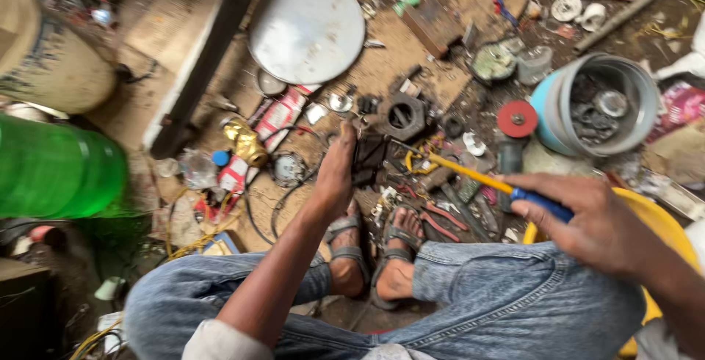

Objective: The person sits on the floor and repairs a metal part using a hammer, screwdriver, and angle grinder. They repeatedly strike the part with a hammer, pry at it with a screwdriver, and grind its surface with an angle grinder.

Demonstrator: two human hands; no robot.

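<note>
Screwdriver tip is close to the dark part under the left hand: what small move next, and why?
Probably ease the yellow-shafted, blue-handled screwdriver in the right hand forward until its tip seats on the dark metal block that the left hand steadies. The tip already points there; blur hides whether it touches.

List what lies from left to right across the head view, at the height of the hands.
Green bottle → brass fitting → left hand on a dark metal part → red disc → right hand gripping a blue-and-yellow-handled tool → grey bucket.
</note>
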